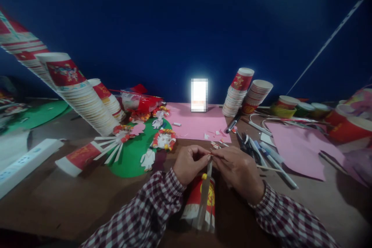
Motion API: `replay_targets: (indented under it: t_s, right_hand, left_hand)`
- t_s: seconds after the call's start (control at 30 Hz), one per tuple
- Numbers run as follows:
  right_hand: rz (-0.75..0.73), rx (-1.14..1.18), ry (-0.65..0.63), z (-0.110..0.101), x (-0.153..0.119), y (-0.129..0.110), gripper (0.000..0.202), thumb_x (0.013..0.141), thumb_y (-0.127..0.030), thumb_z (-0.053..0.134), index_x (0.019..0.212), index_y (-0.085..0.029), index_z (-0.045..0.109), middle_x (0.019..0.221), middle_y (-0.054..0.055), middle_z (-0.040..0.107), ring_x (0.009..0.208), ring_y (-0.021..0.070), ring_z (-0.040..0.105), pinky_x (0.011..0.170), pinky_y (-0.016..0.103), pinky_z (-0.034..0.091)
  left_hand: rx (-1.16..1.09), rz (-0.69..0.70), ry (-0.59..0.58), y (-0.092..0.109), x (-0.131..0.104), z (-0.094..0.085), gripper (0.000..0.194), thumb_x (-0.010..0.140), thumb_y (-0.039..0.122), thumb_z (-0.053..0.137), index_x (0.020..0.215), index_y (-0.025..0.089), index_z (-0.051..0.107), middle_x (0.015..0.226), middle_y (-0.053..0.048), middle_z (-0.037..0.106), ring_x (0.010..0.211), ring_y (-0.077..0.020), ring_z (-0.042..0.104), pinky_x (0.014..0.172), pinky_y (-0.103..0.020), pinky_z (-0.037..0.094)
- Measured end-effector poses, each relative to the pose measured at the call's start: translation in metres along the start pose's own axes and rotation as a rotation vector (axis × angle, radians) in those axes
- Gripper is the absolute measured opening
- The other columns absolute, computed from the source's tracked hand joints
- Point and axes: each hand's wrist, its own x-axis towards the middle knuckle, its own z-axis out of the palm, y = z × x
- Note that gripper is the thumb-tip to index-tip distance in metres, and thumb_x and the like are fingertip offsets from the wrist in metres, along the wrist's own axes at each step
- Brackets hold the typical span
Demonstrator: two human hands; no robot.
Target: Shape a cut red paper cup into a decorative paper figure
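Observation:
My left hand (190,164) is closed, thumb and forefinger pinching the upper end of a pale flat strip (205,197). Opposite it, my right hand (240,170) is closed too, its fingertips meeting the left ones at that same end. The strip runs down over a red paper cup (193,195) with yellow print, which lies on the table below my hands with its white edge toward me. A small yellow piece (204,176) shows beside the strip. My fingers hide the strip's tip.
Tall stacks of paper cups (83,97) lean at left, with shorter stacks (240,91) at back right. Cut-out figures (148,159) and a slit cup (80,158) lie around green card (124,166). Pink paper (192,130), pens (279,168) and a power strip (27,164) surround the workspace.

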Motion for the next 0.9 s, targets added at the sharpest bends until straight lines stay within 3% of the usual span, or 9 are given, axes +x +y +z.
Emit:
replay_targets:
  t_s: [0.2,0.5,0.7,0.9]
  right_hand:
    - [-0.017,-0.035,-0.002,-0.0006,-0.0002,0.0004,0.012,0.081,-0.02,0.05,0.087,-0.019,0.059,0.084,0.003,0.063,0.081,0.0148,0.056,0.075,0.03,0.043]
    - [-0.046,-0.088,0.017,-0.0003,-0.0013,-0.0026,0.012,0.081,-0.021,0.048,0.086,-0.019,0.059,0.083,0.004,0.062,0.08,0.0154,0.054,0.075,0.03,0.042]
    - [-0.062,-0.139,0.031,0.0005,-0.0018,-0.0027,0.013,0.082,-0.022,0.047,0.085,-0.019,0.06,0.081,0.004,0.062,0.08,0.0157,0.055,0.074,0.03,0.043]
    - [-0.076,-0.176,0.041,-0.0012,-0.0014,-0.0052,0.015,0.082,-0.022,0.046,0.087,-0.019,0.06,0.081,0.005,0.063,0.08,0.0159,0.055,0.074,0.03,0.043]
  left_hand:
    - [-0.077,-0.033,-0.008,0.0014,0.0006,0.0024,0.021,0.066,0.027,0.063,0.075,0.008,0.063,0.07,-0.007,0.065,0.062,-0.0114,0.056,0.06,-0.022,0.045]
    - [-0.398,-0.301,-0.074,0.0012,0.0007,0.0036,0.035,0.055,0.027,0.073,0.081,0.008,0.06,0.064,-0.003,0.061,0.052,-0.0073,0.053,0.051,-0.019,0.042]
    - [-0.39,-0.289,-0.094,-0.0021,0.0012,0.0019,0.028,0.055,0.03,0.072,0.07,0.008,0.064,0.06,-0.004,0.062,0.052,-0.0087,0.053,0.054,-0.021,0.042]
    - [-0.397,-0.294,-0.095,-0.0013,-0.0001,0.0028,0.03,0.055,0.033,0.072,0.071,0.008,0.064,0.061,-0.004,0.062,0.052,-0.0085,0.053,0.053,-0.021,0.041]
